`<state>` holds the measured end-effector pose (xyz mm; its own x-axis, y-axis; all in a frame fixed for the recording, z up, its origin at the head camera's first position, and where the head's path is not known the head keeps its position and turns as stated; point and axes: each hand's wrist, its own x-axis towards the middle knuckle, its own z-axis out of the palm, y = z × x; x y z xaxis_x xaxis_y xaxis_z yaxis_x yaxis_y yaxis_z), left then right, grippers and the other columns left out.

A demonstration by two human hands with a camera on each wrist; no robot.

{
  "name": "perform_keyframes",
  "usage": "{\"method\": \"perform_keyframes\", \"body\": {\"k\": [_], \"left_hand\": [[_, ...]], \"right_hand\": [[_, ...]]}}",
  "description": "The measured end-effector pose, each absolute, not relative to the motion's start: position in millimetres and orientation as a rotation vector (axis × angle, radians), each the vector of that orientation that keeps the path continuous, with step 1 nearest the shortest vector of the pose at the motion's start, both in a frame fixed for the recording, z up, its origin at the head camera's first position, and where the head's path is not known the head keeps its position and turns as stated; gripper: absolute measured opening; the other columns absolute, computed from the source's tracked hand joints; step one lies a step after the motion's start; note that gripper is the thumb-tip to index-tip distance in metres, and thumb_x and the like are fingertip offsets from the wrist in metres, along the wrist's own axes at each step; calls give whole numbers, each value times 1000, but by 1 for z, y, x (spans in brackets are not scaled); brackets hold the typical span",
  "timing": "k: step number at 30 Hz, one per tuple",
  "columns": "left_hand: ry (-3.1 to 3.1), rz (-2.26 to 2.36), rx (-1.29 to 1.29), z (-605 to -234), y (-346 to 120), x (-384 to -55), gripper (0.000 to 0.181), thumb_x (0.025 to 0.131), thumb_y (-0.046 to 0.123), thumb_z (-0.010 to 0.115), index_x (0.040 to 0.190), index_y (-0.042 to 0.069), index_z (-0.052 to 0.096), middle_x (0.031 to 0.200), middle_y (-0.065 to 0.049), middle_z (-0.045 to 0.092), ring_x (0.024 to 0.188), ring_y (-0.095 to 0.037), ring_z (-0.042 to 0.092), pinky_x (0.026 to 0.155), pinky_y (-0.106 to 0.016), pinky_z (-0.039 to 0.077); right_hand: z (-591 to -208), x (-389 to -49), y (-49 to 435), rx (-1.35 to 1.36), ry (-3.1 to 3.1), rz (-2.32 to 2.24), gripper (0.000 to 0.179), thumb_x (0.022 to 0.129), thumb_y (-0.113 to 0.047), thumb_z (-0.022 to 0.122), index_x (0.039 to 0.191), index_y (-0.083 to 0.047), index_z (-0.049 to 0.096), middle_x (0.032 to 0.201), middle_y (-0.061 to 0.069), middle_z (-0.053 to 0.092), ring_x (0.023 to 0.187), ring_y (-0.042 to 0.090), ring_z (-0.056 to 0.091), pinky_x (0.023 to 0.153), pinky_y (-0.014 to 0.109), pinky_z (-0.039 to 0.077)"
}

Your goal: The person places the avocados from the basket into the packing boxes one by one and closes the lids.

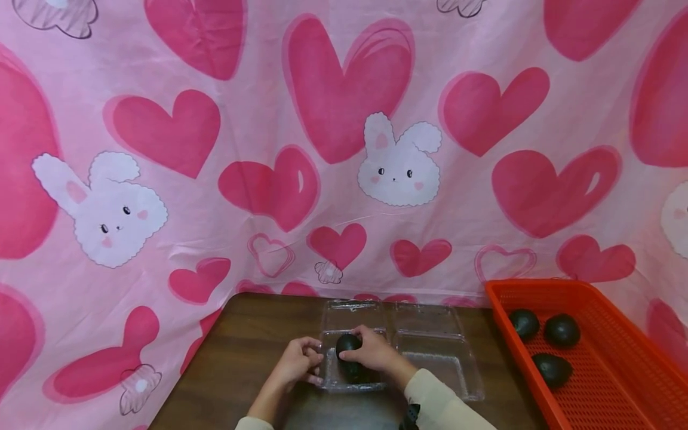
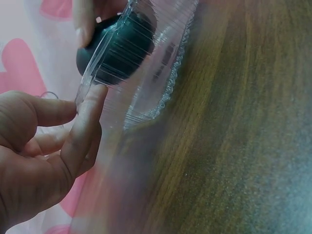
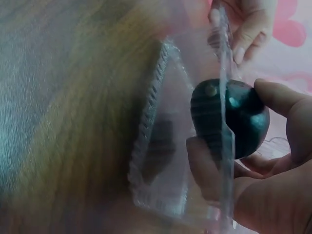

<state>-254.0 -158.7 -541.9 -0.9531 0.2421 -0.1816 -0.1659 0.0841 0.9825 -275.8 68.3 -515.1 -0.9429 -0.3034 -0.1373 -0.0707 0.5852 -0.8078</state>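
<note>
A dark green avocado (image 1: 348, 343) is gripped by my right hand (image 1: 378, 352) at the left clear plastic container (image 1: 355, 387). Thumb and fingers sit around the avocado in the right wrist view, where the container wall crosses in front of part of it. My left hand (image 1: 298, 362) pinches the rim of the same container between thumb and fingers at its left side, as the left wrist view shows. Part of the container's inside is hidden by the avocado and the right hand. A dark patch shows below the avocado; I cannot tell whether it is a reflection.
A second clear container (image 1: 473, 382) stands open just to the right on the brown wooden table (image 1: 258, 334). Farther right is an orange perforated basket (image 1: 607, 382) with three avocados (image 1: 561, 330) at its left. A pink heart-patterned cloth (image 1: 344, 239) hangs behind the table.
</note>
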Motion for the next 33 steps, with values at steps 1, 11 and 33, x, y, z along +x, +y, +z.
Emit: {"method": "perform_keyframes", "body": {"k": [1,11,33], "left_hand": [[2067,1944,80,-542,-158,-254,37,97,-7,59,129,-19,45,79,-5,53,63,-16,56,55,-35,67],[2071,1937,70,-544,-157,-254,34,97,-7,59,127,-16,48,80,-6,54,64,-16,57,56,-37,67],[2074,1938,76,-544,-158,-254,33,97,-7,60,127,-17,49,82,-6,54,66,-17,57,56,-37,67]], "right_hand": [[-517,-276,67,-301,2558,-1289,57,86,-33,84,126,-2,58,114,18,67,101,34,64,93,60,59],[-532,-274,56,-260,2592,-1326,55,85,-29,85,123,0,57,108,19,68,96,34,65,84,55,60],[-526,-268,51,-223,2609,-1305,52,84,-27,84,120,-1,57,106,19,69,95,35,66,83,56,60]]}}
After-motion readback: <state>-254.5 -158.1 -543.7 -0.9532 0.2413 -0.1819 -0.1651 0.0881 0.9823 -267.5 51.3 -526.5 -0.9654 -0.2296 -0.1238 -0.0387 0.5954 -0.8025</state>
